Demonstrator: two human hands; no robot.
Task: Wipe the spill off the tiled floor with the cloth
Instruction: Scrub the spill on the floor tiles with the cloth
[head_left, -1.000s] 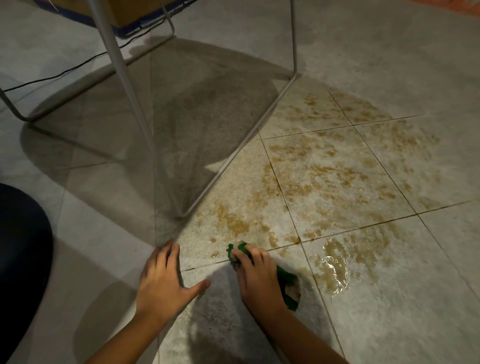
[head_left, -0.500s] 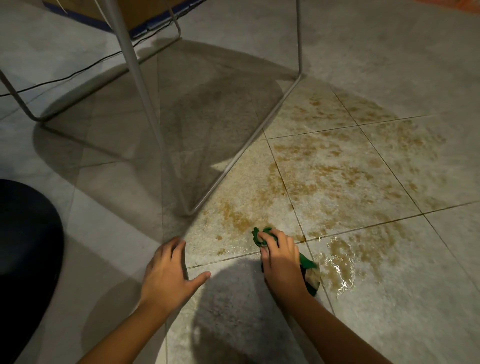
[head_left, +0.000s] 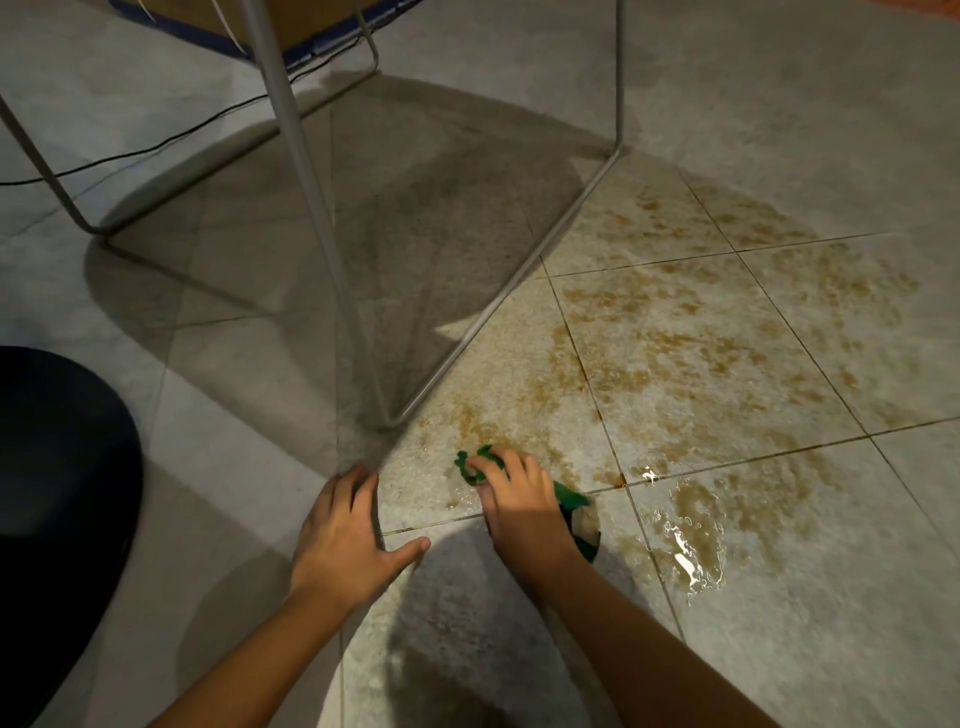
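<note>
A brown spill (head_left: 675, 353) spreads over several grey floor tiles, with a shiny wet puddle (head_left: 691, 540) at its near edge. My right hand (head_left: 519, 504) presses a green cloth (head_left: 571, 501) flat on the floor at the spill's near left end; most of the cloth is hidden under the palm. My left hand (head_left: 345, 530) rests flat on a dry tile just left of it, fingers spread, holding nothing.
A thin metal table frame (head_left: 467, 338) stands on the floor just beyond my hands, its corner foot close to the cloth. A black cable (head_left: 156, 143) runs at the back left. A dark rounded shape (head_left: 57, 499) fills the left edge. A cardboard box (head_left: 311, 21) sits at the top.
My right hand has slid the cloth forward and a little left, toward the frame's corner foot. My left hand has stayed planted on the tile.
</note>
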